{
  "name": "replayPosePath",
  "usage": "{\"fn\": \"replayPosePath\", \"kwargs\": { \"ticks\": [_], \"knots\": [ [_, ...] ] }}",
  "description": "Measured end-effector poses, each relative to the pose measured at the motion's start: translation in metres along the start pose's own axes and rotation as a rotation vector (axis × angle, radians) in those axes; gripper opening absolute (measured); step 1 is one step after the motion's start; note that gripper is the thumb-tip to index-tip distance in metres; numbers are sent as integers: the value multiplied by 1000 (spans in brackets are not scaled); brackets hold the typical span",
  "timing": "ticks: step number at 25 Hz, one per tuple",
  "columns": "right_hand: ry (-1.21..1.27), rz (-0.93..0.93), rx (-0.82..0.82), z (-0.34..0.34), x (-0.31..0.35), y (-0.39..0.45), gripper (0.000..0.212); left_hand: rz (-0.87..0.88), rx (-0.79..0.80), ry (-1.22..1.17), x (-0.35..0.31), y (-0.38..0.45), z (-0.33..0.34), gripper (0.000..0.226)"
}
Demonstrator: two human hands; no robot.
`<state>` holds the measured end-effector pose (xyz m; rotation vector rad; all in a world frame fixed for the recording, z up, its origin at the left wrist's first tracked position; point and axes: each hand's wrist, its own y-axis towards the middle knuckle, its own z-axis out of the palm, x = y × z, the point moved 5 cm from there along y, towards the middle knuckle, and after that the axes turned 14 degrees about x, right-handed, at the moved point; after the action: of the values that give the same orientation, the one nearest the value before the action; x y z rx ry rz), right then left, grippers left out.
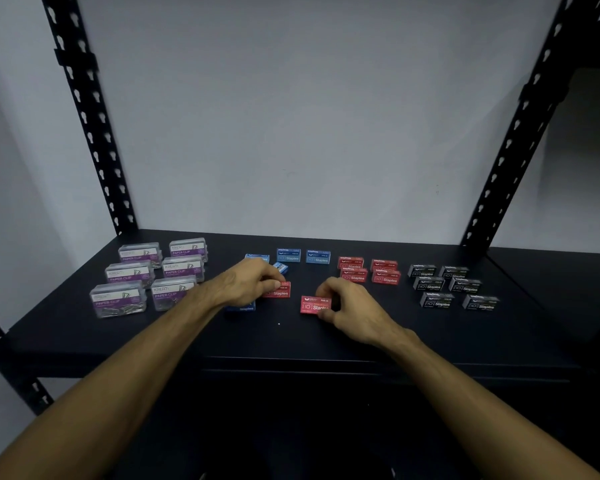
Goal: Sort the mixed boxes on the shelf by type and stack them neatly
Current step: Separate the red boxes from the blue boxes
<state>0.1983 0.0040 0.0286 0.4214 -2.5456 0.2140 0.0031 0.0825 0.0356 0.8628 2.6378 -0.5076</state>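
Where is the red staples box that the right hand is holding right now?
In the head view, the red staples box sits on the shelf just right of centre, pinched by the right hand, in front of the red group.

L hand (248, 282) pinching, R hand (349, 306) pinching

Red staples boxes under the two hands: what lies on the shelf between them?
Nothing; the head view shows bare dark shelf between the left-hand red box and the right-hand red box.
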Motion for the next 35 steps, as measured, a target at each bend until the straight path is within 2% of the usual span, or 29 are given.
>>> {"fn": "replayPosePath", "kwargs": {
  "ticks": [11, 19, 26, 30, 35],
  "knots": [
    [-4, -15, 11, -1, 0, -5, 33, -14, 28, 53, -1, 2, 3, 31],
    [-49, -10, 6, -12, 0, -6, 14, 9, -34, 28, -6, 8, -2, 24],
    [-191, 165, -105, -70, -40, -22, 9, 107, -118, -11, -55, 32, -4, 17],
    [-275, 268, -73, -84, -64, -27, 12, 159, -108, -39, -87, 53, 7, 19],
    [-312, 292, -34, -83, -78, -27, 18, 154, -63, -34, -106, 76, 23, 27]
  ]
}}
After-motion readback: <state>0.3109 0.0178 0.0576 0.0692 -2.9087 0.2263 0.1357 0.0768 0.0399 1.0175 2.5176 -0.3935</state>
